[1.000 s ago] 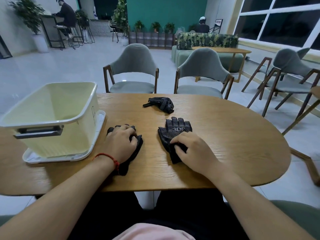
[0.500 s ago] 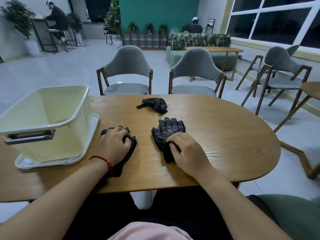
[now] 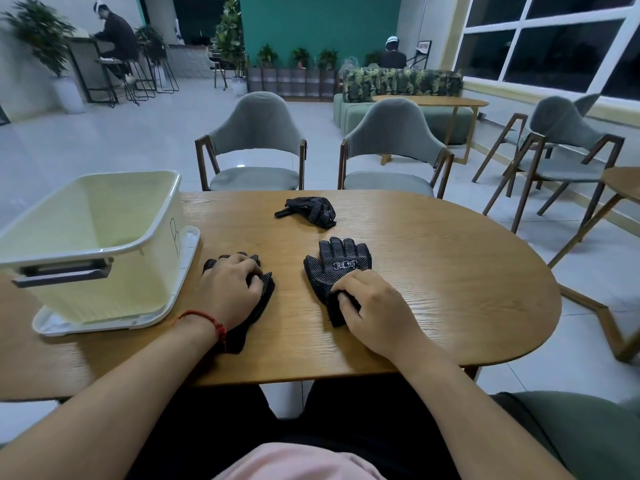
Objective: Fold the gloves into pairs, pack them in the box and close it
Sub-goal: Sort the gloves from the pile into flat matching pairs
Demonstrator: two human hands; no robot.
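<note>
Glove (image 3: 265, 292) lies under left hand (image 3: 230, 289), another glove (image 3: 341, 265) beneath right hand (image 3: 374, 306).

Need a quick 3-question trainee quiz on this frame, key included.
1. True or false: the box is closed.
2. The right hand pinches: A) the cuff end of the spread glove; B) the box's handle; C) nothing.
3. Which hand holds the glove nearest the box?
Key: 1 false; 2 A; 3 the left hand.
</note>
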